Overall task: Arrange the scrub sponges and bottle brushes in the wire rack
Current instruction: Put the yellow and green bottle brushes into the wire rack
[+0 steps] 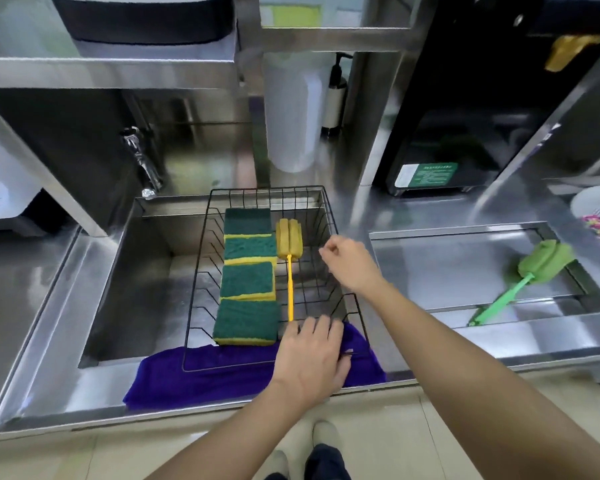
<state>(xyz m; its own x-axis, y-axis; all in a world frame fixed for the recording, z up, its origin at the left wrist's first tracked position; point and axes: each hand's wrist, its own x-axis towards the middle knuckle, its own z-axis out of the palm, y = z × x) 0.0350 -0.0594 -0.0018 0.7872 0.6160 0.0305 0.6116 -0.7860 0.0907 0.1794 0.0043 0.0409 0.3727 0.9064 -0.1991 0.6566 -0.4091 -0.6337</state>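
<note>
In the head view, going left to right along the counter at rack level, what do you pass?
Sink → row of sponges in the rack → yellow brush → right hand → green brush lying outside the rack.

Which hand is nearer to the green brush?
Right. The right hand is over the rack's right side, well left of the green brush; the left hand is farther, at the rack's front edge.
</note>
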